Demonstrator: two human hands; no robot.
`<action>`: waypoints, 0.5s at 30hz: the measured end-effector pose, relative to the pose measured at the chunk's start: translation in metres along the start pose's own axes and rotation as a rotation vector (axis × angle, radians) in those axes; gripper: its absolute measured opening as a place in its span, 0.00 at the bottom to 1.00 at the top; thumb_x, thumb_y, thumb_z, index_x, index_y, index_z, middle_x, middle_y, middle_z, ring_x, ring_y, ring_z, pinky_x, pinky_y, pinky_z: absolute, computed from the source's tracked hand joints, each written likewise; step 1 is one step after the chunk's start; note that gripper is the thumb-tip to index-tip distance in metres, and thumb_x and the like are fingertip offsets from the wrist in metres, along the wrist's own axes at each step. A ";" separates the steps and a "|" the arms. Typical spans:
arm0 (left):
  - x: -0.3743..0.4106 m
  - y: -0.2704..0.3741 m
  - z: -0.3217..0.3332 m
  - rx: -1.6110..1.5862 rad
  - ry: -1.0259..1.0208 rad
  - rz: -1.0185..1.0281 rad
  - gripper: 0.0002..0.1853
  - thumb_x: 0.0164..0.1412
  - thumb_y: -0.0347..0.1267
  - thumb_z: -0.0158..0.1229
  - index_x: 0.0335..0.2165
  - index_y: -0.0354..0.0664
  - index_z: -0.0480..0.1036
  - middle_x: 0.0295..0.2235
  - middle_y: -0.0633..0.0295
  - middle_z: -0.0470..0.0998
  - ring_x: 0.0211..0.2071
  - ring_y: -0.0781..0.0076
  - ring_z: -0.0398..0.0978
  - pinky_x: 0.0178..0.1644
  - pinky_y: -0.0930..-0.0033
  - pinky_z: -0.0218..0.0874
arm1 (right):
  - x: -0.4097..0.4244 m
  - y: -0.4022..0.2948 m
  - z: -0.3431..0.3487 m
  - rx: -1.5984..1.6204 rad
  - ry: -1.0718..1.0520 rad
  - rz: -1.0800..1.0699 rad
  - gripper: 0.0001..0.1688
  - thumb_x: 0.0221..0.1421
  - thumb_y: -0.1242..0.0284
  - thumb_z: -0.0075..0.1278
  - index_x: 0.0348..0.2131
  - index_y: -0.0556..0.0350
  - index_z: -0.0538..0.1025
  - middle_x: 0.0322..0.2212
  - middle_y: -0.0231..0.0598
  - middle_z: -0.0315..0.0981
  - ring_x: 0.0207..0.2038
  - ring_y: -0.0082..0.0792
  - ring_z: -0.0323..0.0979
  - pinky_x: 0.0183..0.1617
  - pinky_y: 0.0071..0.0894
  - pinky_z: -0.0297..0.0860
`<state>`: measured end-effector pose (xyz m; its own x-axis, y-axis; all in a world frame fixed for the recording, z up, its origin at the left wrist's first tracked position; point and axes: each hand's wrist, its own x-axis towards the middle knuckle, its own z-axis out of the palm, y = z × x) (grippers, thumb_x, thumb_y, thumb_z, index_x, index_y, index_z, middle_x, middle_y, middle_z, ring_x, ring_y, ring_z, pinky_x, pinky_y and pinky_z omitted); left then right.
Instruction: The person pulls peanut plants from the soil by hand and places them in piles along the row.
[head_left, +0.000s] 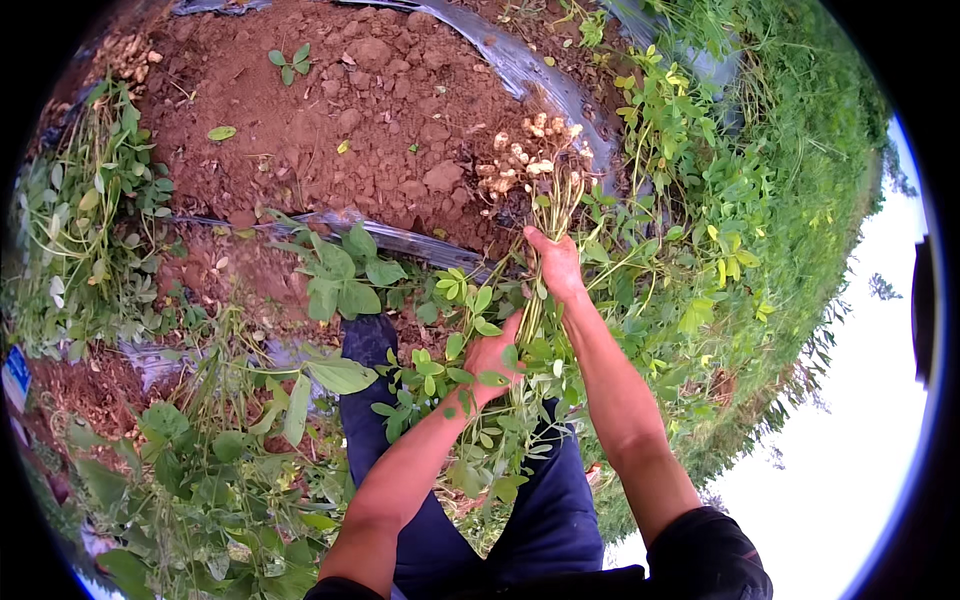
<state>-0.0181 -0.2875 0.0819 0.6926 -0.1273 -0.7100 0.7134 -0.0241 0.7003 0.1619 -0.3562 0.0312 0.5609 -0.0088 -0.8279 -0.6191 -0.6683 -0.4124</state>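
Observation:
A bunch of uprooted peanut plants is in both my hands, its roots pointing away from me. My right hand grips the stems just below the roots. Lower on the same stems, my left hand is closed around them, partly covered by leaves. Pale peanut pods cluster on the soil-covered roots at the far end. The leafy tops hang towards my legs.
Bare reddish soil with clods lies ahead, edged by strips of plastic mulch film. Pulled peanut plants lie at the left. Growing plants stand at the right. Broad-leaved plants grow near my legs.

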 end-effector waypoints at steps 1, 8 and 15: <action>-0.003 0.004 0.006 0.007 0.040 0.058 0.42 0.55 0.43 0.63 0.62 0.39 0.55 0.39 0.41 0.78 0.37 0.42 0.78 0.42 0.47 0.68 | -0.002 0.006 0.003 -0.003 0.052 -0.003 0.19 0.57 0.63 0.58 0.40 0.61 0.79 0.27 0.37 0.76 0.27 0.29 0.70 0.35 0.35 0.67; 0.000 -0.037 0.025 -0.415 0.064 0.132 0.39 0.56 0.38 0.61 0.63 0.38 0.56 0.33 0.44 0.79 0.32 0.40 0.78 0.37 0.49 0.70 | -0.002 -0.002 0.013 0.113 0.041 0.077 0.21 0.58 0.63 0.58 0.41 0.65 0.79 0.31 0.41 0.78 0.33 0.32 0.72 0.41 0.37 0.67; 0.016 -0.023 0.023 -0.076 0.004 -0.057 0.45 0.53 0.39 0.64 0.64 0.38 0.54 0.43 0.37 0.77 0.42 0.45 0.77 0.43 0.55 0.69 | 0.037 0.027 0.003 -0.112 0.096 0.203 0.24 0.57 0.68 0.57 0.49 0.68 0.75 0.38 0.41 0.78 0.38 0.29 0.71 0.44 0.37 0.67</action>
<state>-0.0265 -0.3122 0.0563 0.6510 -0.1235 -0.7489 0.7576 0.0444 0.6512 0.1644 -0.3726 -0.0122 0.4845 -0.2181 -0.8472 -0.6624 -0.7240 -0.1924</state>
